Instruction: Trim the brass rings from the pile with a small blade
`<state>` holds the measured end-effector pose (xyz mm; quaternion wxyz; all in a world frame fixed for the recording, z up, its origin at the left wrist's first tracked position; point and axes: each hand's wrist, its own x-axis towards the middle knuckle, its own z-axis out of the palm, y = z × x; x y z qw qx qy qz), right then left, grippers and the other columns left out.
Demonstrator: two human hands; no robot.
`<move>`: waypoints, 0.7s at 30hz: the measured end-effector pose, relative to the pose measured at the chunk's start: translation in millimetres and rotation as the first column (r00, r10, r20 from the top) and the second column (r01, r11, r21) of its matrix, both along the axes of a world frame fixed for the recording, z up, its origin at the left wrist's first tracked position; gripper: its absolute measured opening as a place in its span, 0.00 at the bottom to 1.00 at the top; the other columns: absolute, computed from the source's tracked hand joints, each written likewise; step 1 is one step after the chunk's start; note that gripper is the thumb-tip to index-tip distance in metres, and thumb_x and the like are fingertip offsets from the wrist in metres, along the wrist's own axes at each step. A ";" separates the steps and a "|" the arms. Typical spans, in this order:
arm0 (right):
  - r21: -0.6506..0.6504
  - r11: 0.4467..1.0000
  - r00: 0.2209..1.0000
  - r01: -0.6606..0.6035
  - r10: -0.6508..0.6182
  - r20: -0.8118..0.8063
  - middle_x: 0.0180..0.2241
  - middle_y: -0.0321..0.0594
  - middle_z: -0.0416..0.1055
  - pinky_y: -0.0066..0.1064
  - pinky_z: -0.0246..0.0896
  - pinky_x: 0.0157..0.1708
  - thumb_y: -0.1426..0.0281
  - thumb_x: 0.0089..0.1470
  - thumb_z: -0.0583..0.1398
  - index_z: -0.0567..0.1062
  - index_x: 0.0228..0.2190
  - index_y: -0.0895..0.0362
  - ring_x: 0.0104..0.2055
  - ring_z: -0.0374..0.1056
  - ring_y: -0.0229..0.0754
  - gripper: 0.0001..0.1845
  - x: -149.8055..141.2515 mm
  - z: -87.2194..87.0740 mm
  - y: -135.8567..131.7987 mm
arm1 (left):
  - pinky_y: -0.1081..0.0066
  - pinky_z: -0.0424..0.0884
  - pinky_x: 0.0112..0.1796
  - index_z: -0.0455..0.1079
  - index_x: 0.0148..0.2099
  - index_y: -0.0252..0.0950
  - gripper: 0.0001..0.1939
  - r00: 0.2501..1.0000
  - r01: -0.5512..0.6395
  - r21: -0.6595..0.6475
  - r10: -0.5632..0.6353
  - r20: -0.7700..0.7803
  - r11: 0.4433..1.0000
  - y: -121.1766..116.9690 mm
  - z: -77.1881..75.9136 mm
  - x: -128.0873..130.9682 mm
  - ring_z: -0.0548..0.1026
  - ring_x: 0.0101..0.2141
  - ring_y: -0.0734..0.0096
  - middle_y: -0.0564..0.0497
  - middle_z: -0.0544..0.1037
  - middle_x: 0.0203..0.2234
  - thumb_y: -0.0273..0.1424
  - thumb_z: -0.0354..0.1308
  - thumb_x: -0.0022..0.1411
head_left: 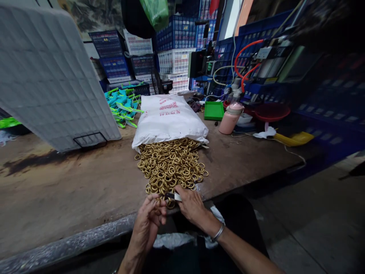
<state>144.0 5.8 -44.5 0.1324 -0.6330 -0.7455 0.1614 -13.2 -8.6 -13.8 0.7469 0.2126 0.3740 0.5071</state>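
A heap of gold-coloured rings (169,163) spills from the mouth of a white printed sack (171,118) onto the table. At the near edge of the heap, my left hand (149,220) is closed in a pinch with a gold ring (158,201) at its fingertips, partly hidden by the fingers. My right hand (194,205) is wrapped round a small knife-like tool (173,196) with a dark end and a whitish part. The dark end points left, close to my left fingertips. Its exact kind is hard to make out, as my fingers cover the rest.
A large pale padded panel (57,76) stands at the left of the brown table (71,190). Behind are green and blue plastic pieces (124,104) and stacked crates (176,62). A green tray (213,110), pink bottle (230,118) and yellow scoop (295,139) lie to the right.
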 end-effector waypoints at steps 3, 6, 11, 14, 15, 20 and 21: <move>-0.035 0.999 0.999 0.009 -0.007 0.036 0.31 0.37 0.70 0.28 0.42 0.28 0.76 0.48 0.52 0.64 0.37 0.54 0.32 0.65 0.39 0.12 -0.7 1.2 2.3 | 0.79 0.64 0.21 0.67 0.36 0.33 0.13 0.997 0.022 -0.098 -0.015 0.069 0.995 0.9 -0.2 -0.8 0.69 0.23 0.77 0.52 0.73 0.25 0.31 0.62 0.47; -0.047 0.999 0.998 0.019 -0.016 0.054 0.30 0.38 0.70 0.28 0.42 0.27 0.75 0.49 0.51 0.65 0.36 0.55 0.31 0.65 0.39 0.10 -1.0 2.7 3.2 | 0.80 0.62 0.19 0.67 0.29 0.32 0.11 0.997 0.015 -0.162 -0.002 0.080 0.987 1.5 -3.8 3.5 0.68 0.23 0.78 0.53 0.72 0.24 0.31 0.64 0.44; -0.030 0.999 0.999 0.021 -0.020 0.041 0.30 0.39 0.71 0.29 0.43 0.28 0.77 0.48 0.50 0.65 0.35 0.56 0.30 0.65 0.39 0.11 0.4 0.0 2.7 | 0.82 0.54 0.16 0.61 0.25 0.33 0.15 0.999 0.023 -0.151 -0.019 0.032 0.988 -1.7 -7.0 12.4 0.64 0.19 0.81 0.57 0.66 0.18 0.36 0.64 0.45; -0.005 1.000 1.000 0.024 -0.024 0.015 0.30 0.39 0.70 0.28 0.43 0.28 0.78 0.47 0.50 0.65 0.35 0.57 0.31 0.65 0.38 0.12 2.8 -3.7 2.6 | 0.82 0.53 0.16 0.59 0.26 0.34 0.16 0.999 0.041 -0.134 -0.042 0.001 0.990 -2.9 -7.5 14.5 0.62 0.17 0.82 0.59 0.64 0.17 0.37 0.63 0.47; 0.002 1.000 1.000 0.030 -0.030 0.007 0.30 0.39 0.70 0.28 0.43 0.28 0.79 0.47 0.49 0.65 0.35 0.57 0.30 0.64 0.38 0.12 3.7 -4.4 2.8 | 0.82 0.52 0.16 0.59 0.27 0.34 0.16 0.999 0.044 -0.133 -0.046 -0.012 0.990 -2.8 -7.4 14.8 0.61 0.17 0.83 0.59 0.64 0.17 0.37 0.63 0.46; -0.008 0.999 0.996 0.054 -0.054 -0.073 0.27 0.37 0.68 0.27 0.43 0.27 0.79 0.47 0.50 0.65 0.32 0.57 0.28 0.62 0.36 0.09 8.8 -1.7 6.3 | 0.82 0.52 0.17 0.62 0.30 0.34 0.16 0.998 0.046 -0.118 -0.050 -0.031 0.992 -1.6 -4.3 16.8 0.63 0.18 0.82 0.58 0.65 0.18 0.38 0.64 0.45; -0.013 0.998 0.992 0.061 -0.062 -0.112 0.27 0.37 0.67 0.26 0.44 0.27 0.78 0.47 0.51 0.65 0.31 0.57 0.28 0.61 0.36 0.08 9.9 -0.5 7.8 | 0.81 0.53 0.17 0.63 0.31 0.34 0.16 0.998 0.047 -0.109 -0.051 -0.031 0.993 -1.3 -3.2 17.5 0.64 0.19 0.81 0.58 0.65 0.19 0.38 0.64 0.45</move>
